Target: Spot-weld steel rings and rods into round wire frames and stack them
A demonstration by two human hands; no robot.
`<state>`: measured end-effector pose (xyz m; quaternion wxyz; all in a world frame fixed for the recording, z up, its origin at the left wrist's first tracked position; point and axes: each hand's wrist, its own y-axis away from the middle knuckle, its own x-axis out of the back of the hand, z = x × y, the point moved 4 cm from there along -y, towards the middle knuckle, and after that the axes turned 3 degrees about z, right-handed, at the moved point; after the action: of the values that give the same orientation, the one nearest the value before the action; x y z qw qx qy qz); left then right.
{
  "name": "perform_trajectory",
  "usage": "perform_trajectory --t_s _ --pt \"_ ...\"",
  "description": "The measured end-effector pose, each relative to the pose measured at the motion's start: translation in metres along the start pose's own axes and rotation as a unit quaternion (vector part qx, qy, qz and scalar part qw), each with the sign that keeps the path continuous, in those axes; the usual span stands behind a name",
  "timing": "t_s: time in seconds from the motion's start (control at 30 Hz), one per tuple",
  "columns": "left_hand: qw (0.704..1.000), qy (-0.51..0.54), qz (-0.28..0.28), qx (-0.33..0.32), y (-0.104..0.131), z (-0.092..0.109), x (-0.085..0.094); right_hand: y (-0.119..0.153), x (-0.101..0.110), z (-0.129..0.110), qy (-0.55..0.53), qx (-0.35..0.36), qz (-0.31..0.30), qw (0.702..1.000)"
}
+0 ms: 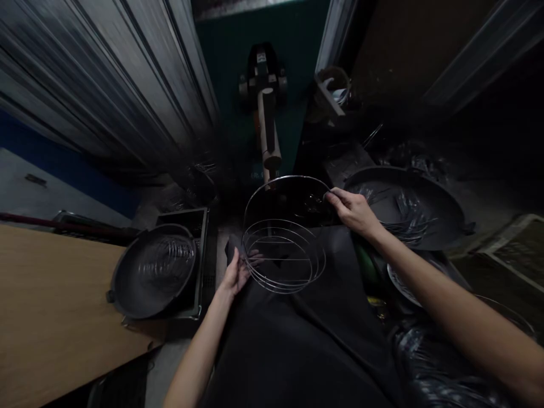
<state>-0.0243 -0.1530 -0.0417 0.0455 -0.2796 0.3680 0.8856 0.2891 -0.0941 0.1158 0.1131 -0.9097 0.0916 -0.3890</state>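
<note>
A round wire basket (284,259) with a tall looped handle hangs over the dark cloth (306,340) on the lap. My right hand (349,211) is closed on the right side of the wire handle. Beside the basket's left edge is my left hand (241,272), its fingers apart and partly behind the wires; a dark scrap of cloth or glove shows near its thumb. Ahead stands a green machine (229,73) with a light cylindrical arm (270,133) pointing toward the basket.
On the left, a dark round pan (127,280) holds curved wire pieces. Another wide pan (442,207) with a wire bundle lies at the right. A wooden board (55,311) fills the lower left, and shiny dark plastic (429,362) lies lower right.
</note>
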Motion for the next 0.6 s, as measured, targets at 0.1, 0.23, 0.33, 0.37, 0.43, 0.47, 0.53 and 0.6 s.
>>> perform_trajectory --t_s 0.1,0.23,0.33,0.37,0.43,0.47,0.53,0.6 --pt "0.991 0.111 0.047 -0.051 0.007 0.015 -0.029 0.01 -0.013 0.014 -0.109 -0.026 -0.018 0.994" --pt "0.97 0.172 0.102 -0.138 0.014 0.037 -0.045 0.026 -0.029 0.036 -0.235 -0.091 -0.049 0.967" --pt "0.963 0.182 0.11 -0.167 0.014 0.045 -0.054 0.031 -0.037 0.05 -0.273 -0.124 -0.049 0.953" --pt "0.961 0.184 0.113 -0.173 0.014 0.047 -0.057 0.03 -0.041 0.054 -0.281 -0.129 -0.037 0.95" --pt "0.96 0.184 0.122 -0.17 0.013 0.051 -0.065 0.028 -0.047 0.059 -0.288 -0.14 0.016 0.947" --pt "0.961 0.182 0.135 -0.161 0.013 0.052 -0.068 0.028 -0.05 0.061 -0.283 -0.147 0.048 0.946" --pt "0.961 0.167 0.167 -0.141 0.017 0.056 -0.072 0.031 -0.053 0.065 -0.261 -0.152 0.089 0.949" --pt "0.961 0.135 0.194 -0.143 0.021 0.062 -0.071 0.041 -0.052 0.075 -0.221 -0.14 0.066 0.963"
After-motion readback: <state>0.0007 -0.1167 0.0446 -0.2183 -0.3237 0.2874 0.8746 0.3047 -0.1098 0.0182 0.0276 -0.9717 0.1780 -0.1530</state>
